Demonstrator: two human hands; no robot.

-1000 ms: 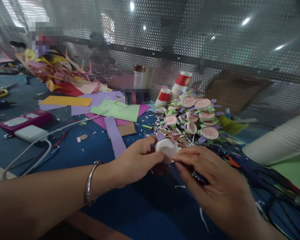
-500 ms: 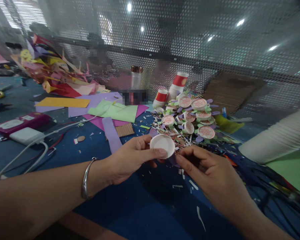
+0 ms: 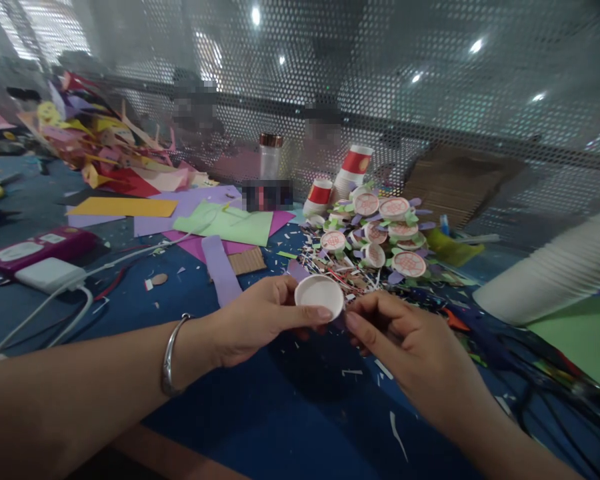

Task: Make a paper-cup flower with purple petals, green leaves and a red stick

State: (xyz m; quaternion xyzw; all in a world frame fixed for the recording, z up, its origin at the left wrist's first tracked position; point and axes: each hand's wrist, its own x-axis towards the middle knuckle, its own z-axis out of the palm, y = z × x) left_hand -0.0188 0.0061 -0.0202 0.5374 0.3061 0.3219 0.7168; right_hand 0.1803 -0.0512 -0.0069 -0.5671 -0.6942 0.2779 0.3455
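My left hand (image 3: 260, 313) is closed around a shallow white paper cup base (image 3: 319, 298), its thumb lying over the near rim and the hollow side facing me. A purple paper piece (image 3: 297, 269) shows behind the base's far left edge. My right hand (image 3: 400, 340) is in a pinch at the base's right edge, thumb and forefinger on a small purple paper piece (image 3: 341, 323) that they mostly hide. Just beyond lies a pile of finished paper-cup turtles (image 3: 375, 232) with red-patterned tops and green and purple paper limbs.
Stacked paper cups (image 3: 555, 267) lean in from the right. Two red-and-white cups (image 3: 355, 163) stand behind the pile. Coloured paper sheets (image 3: 225, 223), a purple strip (image 3: 220, 270), a magenta power bank (image 3: 45, 250) and a white charger (image 3: 50, 272) with cables lie left. Paper scraps litter the blue table (image 3: 260, 413).
The view has shifted slightly. The cup base has tilted a little in my left hand, and less of the purple piece shows by my right fingertips.
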